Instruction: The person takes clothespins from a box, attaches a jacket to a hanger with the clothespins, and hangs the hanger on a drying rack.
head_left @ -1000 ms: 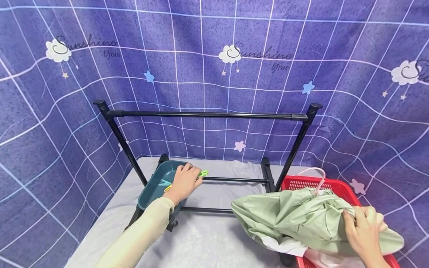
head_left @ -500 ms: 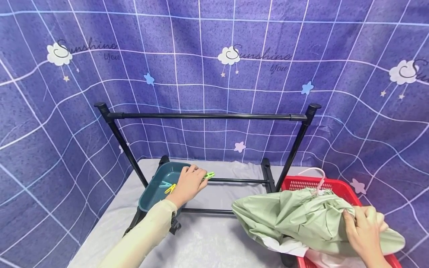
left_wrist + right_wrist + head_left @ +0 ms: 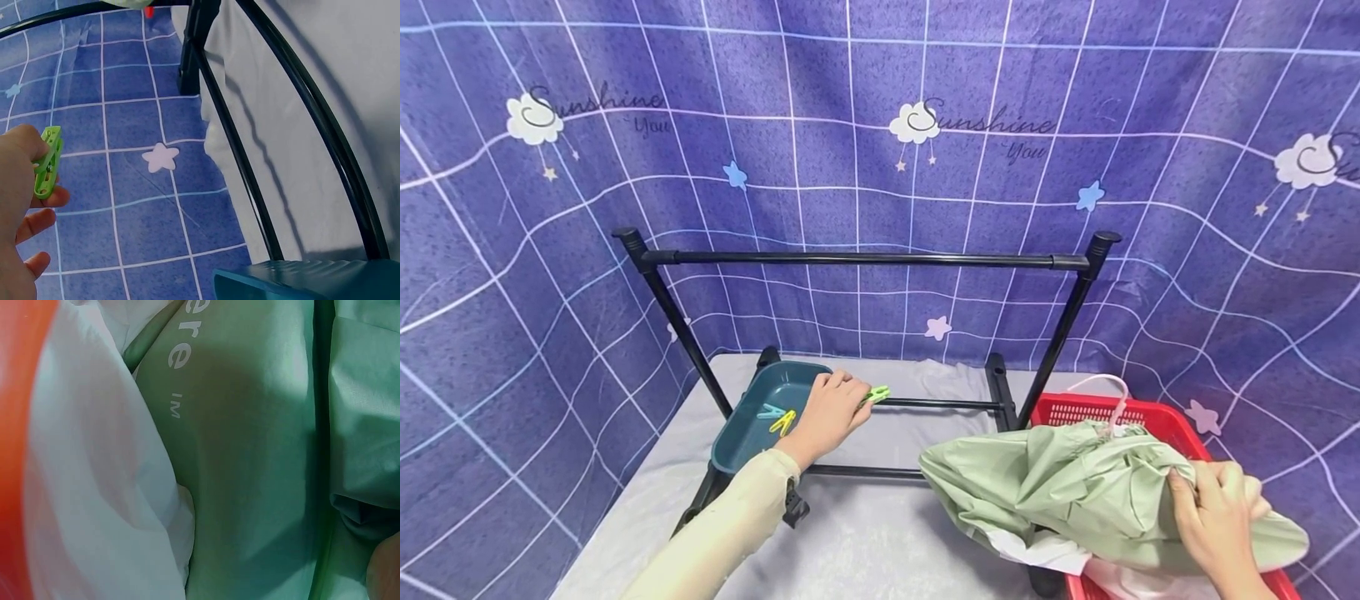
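My left hand (image 3: 829, 417) pinches a green clothespin (image 3: 48, 164) between thumb and forefinger, beside the right rim of a teal basin (image 3: 724, 450). In that basin lie a yellow clothespin (image 3: 782, 422) and a light blue clothespin (image 3: 770, 412). At the right, my right hand (image 3: 1217, 517) grips a pale green garment (image 3: 1075, 483) by its right part, the thumb on top. A pink hanger hook (image 3: 1116, 392) sticks up from the garment. White lettering shows on green cloth (image 3: 250, 456) in the right wrist view, next to white cloth (image 3: 106, 462).
A black clothes rack (image 3: 865, 259) stands in the middle, its lower bars running between basin and garment. Under the garment is a red basket (image 3: 1165, 417) with white cloth in it. A purple gridded curtain (image 3: 820, 183) hangs behind the grey-covered surface (image 3: 880, 542).
My left hand has moved a little to the right with the green clothespin, and the yellow clothespin in the basin shows more fully. The right hand and garment have hardly moved.
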`<action>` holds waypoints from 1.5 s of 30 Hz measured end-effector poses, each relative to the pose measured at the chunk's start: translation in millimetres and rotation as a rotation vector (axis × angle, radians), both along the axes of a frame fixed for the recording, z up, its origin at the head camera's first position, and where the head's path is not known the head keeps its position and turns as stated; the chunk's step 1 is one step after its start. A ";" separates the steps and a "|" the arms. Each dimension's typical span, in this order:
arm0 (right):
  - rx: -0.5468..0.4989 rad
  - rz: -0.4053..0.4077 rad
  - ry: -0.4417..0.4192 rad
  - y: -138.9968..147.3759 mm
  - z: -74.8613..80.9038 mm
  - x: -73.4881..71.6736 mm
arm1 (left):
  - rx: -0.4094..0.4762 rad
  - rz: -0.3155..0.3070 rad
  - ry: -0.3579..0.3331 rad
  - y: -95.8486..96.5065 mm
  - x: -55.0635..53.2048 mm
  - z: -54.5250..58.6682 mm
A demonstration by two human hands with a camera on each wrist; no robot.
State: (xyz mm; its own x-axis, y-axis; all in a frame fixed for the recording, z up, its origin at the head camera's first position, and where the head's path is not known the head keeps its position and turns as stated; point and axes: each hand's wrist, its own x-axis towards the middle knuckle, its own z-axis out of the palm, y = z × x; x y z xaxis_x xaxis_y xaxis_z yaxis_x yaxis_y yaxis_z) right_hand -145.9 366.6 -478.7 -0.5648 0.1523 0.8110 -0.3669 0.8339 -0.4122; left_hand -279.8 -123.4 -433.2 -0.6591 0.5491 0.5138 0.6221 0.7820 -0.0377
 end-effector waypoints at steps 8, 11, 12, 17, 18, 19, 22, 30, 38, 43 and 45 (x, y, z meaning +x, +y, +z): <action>-0.002 -0.002 -0.005 -2.2 1.2 0.0 | 0.007 -0.055 0.064 9.7 4.7 4.8; -0.005 -0.002 -0.003 -2.8 0.7 0.1 | 0.009 -0.075 0.080 13.4 6.5 4.7; -0.007 -0.002 -0.003 -3.0 0.7 0.1 | 0.009 -0.081 0.080 14.8 7.1 4.7; -0.010 0.002 0.000 -3.8 1.3 0.1 | 0.021 -0.120 0.079 22.4 11.3 6.6; -0.010 0.003 -0.001 -4.0 1.5 0.1 | 0.019 -0.128 0.082 23.9 12.0 6.9; -0.009 0.003 -0.001 -4.1 1.6 0.1 | 0.018 -0.137 0.088 25.1 12.7 7.1; -0.007 0.006 -0.002 -4.0 1.8 0.1 | 0.010 -0.152 0.110 28.5 14.3 7.0; -0.005 0.001 -0.005 -3.0 1.2 0.2 | -0.006 -0.178 0.150 35.7 19.0 7.0; -0.014 -0.011 -0.015 -3.5 0.1 0.5 | -0.003 -0.200 0.163 40.5 22.7 6.1; -0.020 -0.013 -0.010 -3.7 0.1 0.9 | -0.027 -0.206 0.168 44.9 24.4 7.0; -0.019 -0.012 -0.010 -3.8 0.5 0.8 | -0.033 -0.212 0.157 46.8 25.2 7.5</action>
State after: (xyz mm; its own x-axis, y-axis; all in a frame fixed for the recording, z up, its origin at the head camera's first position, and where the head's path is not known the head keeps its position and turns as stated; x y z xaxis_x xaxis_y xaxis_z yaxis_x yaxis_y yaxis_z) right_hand -145.1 362.7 -478.2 -0.5707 0.1746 0.8024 -0.3527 0.8303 -0.4315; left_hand -254.6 -76.5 -425.7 -0.4409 0.6846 0.5804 0.7564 0.6316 -0.1704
